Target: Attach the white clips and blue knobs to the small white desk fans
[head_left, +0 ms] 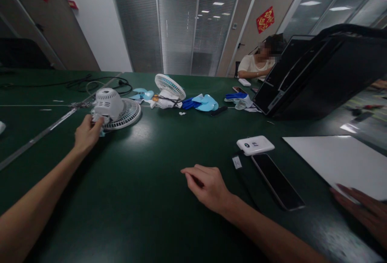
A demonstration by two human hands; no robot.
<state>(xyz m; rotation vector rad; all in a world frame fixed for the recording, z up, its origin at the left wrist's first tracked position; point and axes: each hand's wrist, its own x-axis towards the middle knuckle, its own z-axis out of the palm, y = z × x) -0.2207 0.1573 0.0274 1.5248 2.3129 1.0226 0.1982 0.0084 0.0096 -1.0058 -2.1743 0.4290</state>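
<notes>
Green table: its smooth, faintly shiny top could let a nudged part skate sideways, since little friction is likely.
Black panel: standing tilted at the right, it might tip if knocked; hard, dark and slab-like.
White sheet: flat, straight-edged, with a co-worker's hand at its near edge.
White fan: at the table's left, housing upward, round grille downward; a one-sided lift could roll it on its rim or strain the thin plastic ribs.
Second fan: farther back, grille tilted; the dark cord across its base could snag if the fan were pulled.
Left hand: fingers and thumb gripping the fan's near lower edge; a pinch that far off-centre could slip or twist (the fingertips are partly hidden).
Right hand: loosely curled over the table, nothing visible in it; how fully closed, I cannot tell.
Phone: glossy, rectangular, beside the right forearm, which could sweep it along.
White device: rounded, smooth, touching or nearly touching the phone.
Paper scrap: crumpled, light, easily brushed away.
</notes>
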